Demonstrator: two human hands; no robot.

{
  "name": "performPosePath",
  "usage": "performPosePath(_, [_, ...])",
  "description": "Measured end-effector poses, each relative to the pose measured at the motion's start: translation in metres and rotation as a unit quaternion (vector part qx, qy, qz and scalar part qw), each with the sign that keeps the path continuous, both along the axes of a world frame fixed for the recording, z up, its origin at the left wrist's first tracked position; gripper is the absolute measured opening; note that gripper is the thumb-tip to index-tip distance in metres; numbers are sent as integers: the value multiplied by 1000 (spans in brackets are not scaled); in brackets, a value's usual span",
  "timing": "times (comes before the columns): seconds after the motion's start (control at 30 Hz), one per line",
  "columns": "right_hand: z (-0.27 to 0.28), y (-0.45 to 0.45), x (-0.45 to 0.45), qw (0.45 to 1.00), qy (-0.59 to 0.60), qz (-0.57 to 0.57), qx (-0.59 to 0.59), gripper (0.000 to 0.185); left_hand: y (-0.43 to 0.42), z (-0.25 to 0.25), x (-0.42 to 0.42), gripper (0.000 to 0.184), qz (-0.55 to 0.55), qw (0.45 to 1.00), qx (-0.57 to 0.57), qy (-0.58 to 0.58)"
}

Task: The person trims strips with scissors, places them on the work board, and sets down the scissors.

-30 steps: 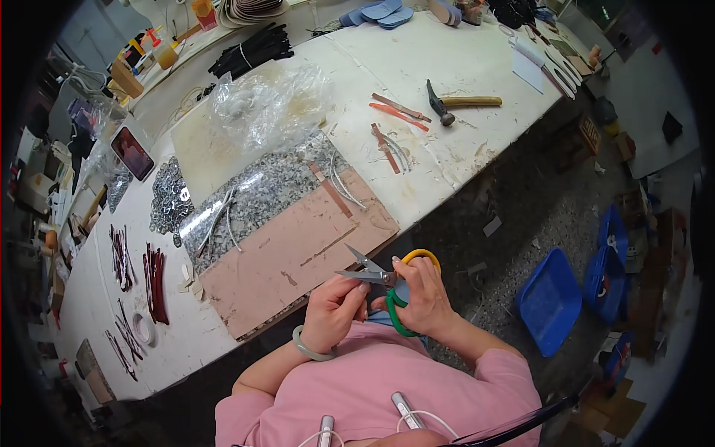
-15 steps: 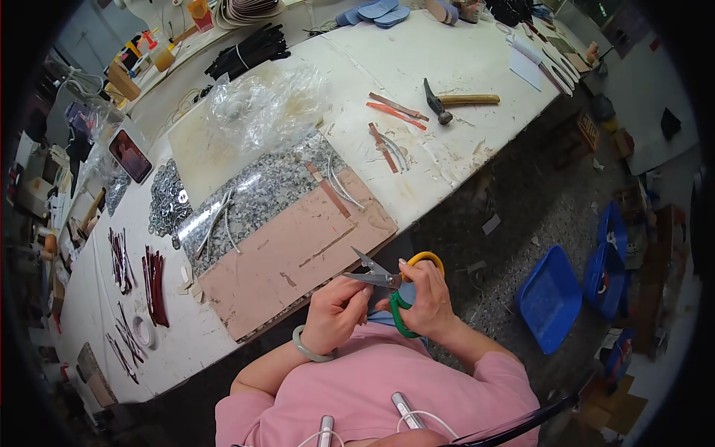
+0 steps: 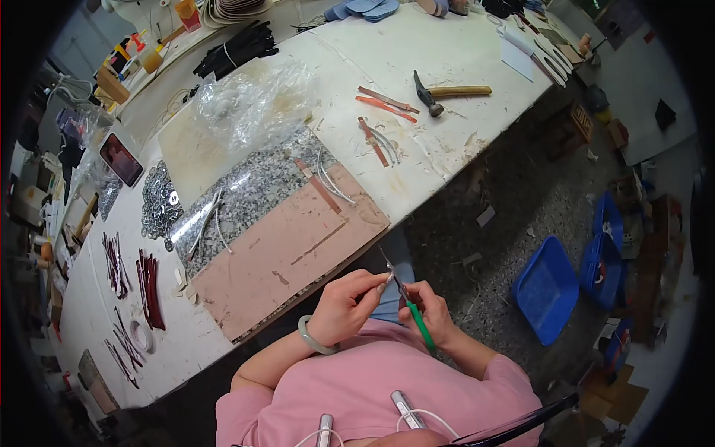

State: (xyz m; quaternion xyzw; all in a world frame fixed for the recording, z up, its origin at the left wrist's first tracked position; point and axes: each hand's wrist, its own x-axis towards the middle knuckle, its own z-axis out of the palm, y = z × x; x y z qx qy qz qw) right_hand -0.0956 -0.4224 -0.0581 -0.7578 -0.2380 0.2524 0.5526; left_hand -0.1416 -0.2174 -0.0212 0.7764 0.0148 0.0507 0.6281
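Observation:
My right hand [image 3: 435, 316] grips scissors [image 3: 421, 328], seen nearly edge-on, with a green handle loop showing. Their narrow blades point up and away from my body, close to the fingertips of my left hand [image 3: 342, 307]. That hand is closed in a pinch; whatever small thing lies between its fingers is too hidden to name. Both hands are in front of my chest, just off the near edge of a brown board [image 3: 272, 261]. On this board lie a flat brown strip [image 3: 319, 186] and thin pale cords [image 3: 333, 182].
A hammer [image 3: 447, 92] and reddish strips [image 3: 387, 108] lie farther back on the white table. Left of the board are metal rings [image 3: 159, 205], dark red strips [image 3: 150, 290], a tape roll [image 3: 141, 335] and a phone [image 3: 121, 159]. A blue tray [image 3: 547, 290] stands on the floor.
The scissors have turned from flat, blades spread wide, to nearly edge-on with the blades close together. Their yellow loop is out of sight. Both hands have shifted slightly, and the view has moved a little.

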Motion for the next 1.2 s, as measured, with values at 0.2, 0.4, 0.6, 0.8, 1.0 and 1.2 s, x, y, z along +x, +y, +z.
performPosePath(0.2, [-7, -10, -13, 980, 182, -12, 83, 41, -4, -3, 4, 21, -22, 999, -14, 35])
performPosePath(0.4, [-6, -8, -6, 964, 199, -160, 67, 31, -10, -11, -1, 21, -14, 1000, 8, 9])
performPosePath(0.6, [10, -5, 17, 976, 85, -167, 111, 33, -8, -10, -2, 24, -62, 949, -211, 226])
performPosePath(0.8, [16, 17, 21, 971, 142, -102, 161, 39, -6, -21, -7, 26, -109, 943, -254, 186])
performPosePath(1.0, [17, 26, 24, 965, 76, -152, 199, 37, 34, -7, -27, 29, -28, 923, -349, 160])
performPosePath(1.2, [7, 32, -1, 976, 122, -14, 180, 38, 32, -7, -25, 28, 106, 852, -508, 65])
